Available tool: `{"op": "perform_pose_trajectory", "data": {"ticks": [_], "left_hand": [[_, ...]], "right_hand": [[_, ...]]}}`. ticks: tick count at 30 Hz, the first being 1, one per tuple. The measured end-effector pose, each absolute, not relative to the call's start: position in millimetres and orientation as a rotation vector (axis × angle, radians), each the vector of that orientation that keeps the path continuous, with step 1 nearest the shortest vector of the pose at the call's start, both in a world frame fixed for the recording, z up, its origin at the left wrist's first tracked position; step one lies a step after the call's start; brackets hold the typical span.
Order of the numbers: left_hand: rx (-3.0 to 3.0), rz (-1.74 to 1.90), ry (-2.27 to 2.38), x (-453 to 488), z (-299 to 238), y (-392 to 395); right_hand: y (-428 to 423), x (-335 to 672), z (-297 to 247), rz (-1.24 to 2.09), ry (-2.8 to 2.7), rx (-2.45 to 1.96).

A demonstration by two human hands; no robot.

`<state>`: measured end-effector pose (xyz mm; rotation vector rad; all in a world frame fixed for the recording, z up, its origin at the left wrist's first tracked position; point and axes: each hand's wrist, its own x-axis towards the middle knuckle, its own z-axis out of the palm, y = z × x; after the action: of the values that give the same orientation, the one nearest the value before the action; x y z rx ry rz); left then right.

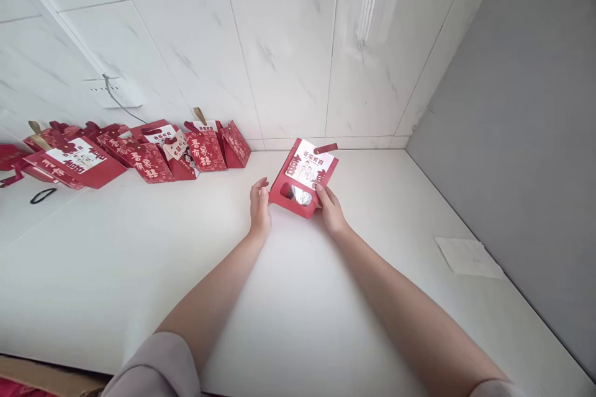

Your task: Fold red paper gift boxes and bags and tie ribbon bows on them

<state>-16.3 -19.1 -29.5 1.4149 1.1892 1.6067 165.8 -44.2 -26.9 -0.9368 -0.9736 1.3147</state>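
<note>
A red gift box point(302, 177) with a white picture label and a small red ribbon handle lies tilted on the white counter point(288, 298), near the back wall. My right hand point(328, 206) grips its lower right corner, fingers curled onto the front. At the box's lower left edge is my left hand point(259, 206), fingers loosely bent and fingertips touching or almost touching the red card. A shiny oval window shows on the box's lower front.
Several finished red gift boxes point(139, 152) stand in a row along the back wall at left. A black hair tie point(43, 196) lies near them. A white paper sheet point(468, 257) sits by the grey wall point(521, 136) at right. A wall socket point(118, 93) with a cable is above the row.
</note>
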Motion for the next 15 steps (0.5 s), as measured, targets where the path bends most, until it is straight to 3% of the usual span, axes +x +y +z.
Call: {"op": "perform_pose_trajectory", "data": {"ticks": [5,15], "left_hand": [[1.333,1.570,1.160,-20,-31,-21],[1.926,1.017,0.835,-12,-22,-43]], "right_hand": [[-59,180,-22,1.640,-1.072,-0.782],[-77,203,-24,1.663,-0.976,-0.680]]}}
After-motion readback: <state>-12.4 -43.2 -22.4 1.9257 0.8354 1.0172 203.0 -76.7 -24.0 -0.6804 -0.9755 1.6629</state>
